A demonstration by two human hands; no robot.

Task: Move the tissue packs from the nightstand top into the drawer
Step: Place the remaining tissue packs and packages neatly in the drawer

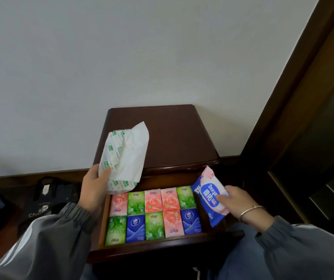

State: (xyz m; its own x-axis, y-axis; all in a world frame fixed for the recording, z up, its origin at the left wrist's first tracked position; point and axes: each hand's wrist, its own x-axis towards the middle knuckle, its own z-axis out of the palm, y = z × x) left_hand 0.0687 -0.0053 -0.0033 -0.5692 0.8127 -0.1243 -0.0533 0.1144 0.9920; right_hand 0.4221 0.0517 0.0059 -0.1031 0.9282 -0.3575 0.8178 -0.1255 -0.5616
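white wall [121, 57] backs a dark nightstand [172, 134] at centre frame. left hand [93, 188] grips a white tissue pack [124, 156] over the open drawer [162, 249]; right hand [236, 201] pinches a blue pack [207, 196] at its right edge.

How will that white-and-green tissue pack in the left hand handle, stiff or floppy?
Probably floppy: the white-and-green tissue pack looks creased, its upper end crumpled. Likely light, since the left hand holds it up by one end alone.
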